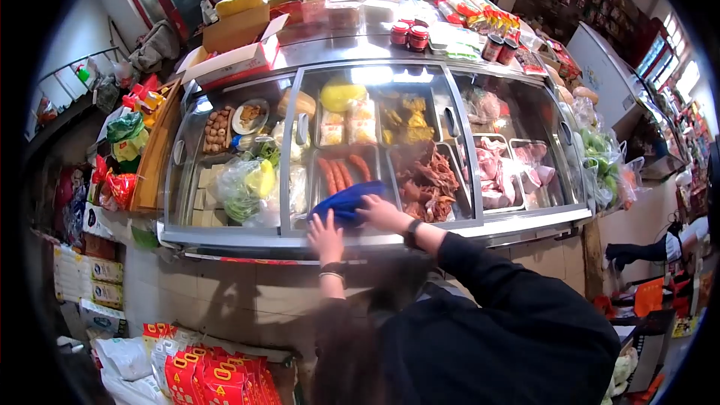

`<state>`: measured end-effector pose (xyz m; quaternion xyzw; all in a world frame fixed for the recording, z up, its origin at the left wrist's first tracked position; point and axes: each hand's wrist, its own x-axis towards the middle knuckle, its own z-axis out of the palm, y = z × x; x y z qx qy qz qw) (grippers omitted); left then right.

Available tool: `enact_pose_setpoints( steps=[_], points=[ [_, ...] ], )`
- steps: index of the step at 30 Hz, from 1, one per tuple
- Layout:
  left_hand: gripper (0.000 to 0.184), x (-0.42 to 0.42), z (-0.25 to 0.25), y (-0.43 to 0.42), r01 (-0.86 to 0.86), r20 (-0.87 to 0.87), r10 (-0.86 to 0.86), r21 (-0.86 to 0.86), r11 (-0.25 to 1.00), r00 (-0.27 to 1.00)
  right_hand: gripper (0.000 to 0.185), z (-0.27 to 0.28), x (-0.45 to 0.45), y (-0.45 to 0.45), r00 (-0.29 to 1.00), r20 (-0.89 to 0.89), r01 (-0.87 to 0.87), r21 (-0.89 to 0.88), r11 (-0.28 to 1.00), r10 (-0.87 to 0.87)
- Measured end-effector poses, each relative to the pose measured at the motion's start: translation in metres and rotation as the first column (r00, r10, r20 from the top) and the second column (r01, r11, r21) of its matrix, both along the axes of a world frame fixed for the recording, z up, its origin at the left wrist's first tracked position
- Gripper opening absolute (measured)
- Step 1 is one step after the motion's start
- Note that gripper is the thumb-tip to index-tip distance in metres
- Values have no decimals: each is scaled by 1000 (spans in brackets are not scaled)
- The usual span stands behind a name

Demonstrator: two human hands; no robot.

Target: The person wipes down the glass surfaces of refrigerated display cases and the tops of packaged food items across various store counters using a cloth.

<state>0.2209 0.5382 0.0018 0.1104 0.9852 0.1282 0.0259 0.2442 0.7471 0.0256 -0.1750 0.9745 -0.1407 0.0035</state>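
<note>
A blue cloth (347, 202) lies bunched on the middle glass door (375, 154) of a display cooler, above a tray of sausages (343, 172). My right hand (382, 214) presses on the cloth's right side, its fingers over the fabric. Just left of it, my left hand (326, 237) rests at the cloth's lower left edge with its fingers spread, near the cooler's front metal rim (300, 240). Under the glass, dark red meat (431, 184) sits right of the cloth, and a yellow bag (343, 94) farther back.
Red jars (409, 34) and an open carton (232, 60) stand on the cooler's rear top. Bags of vegetables (600, 154) hang at its right end. Red packages (214, 375) are on the floor at lower left. Another person's leg (637, 253) shows at right.
</note>
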Motion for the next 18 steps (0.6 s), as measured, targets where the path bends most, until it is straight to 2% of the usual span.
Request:
enact_pose_setpoints(
  steps=[2,3,4,7,9,10,13,16,18],
  points=[
    [56,1,5,-22,-86,-62,92,97,992,994,46,15,-24,-32,999,49,-2,52,999,-1],
    [39,-5,4,-30,-111,-98,128,160,981,987,43,18,-32,-49,995,86,48,39,998,-51],
    [33,0,8,-34,-118,-145,145,185,976,979,39,22,-37,-64,988,121,98,27,995,-100],
    [33,16,16,-34,-105,-156,132,171,980,979,35,24,-23,-98,969,90,221,93,971,-229],
    [33,35,20,-30,-194,-123,210,129,972,970,35,14,-8,-97,977,123,164,71,984,-172],
    [33,46,13,-28,-214,-100,234,178,960,967,34,10,-1,-90,983,104,147,28,989,-149],
    [34,91,11,-3,-309,85,298,240,920,951,32,5,23,-54,994,57,94,-36,995,-92],
    [41,134,-1,51,-301,258,228,294,907,939,31,10,60,1,1000,3,16,-92,996,-16],
    [29,164,-32,89,-151,110,111,473,868,988,26,9,88,45,999,38,-10,-189,982,18]
  ],
)
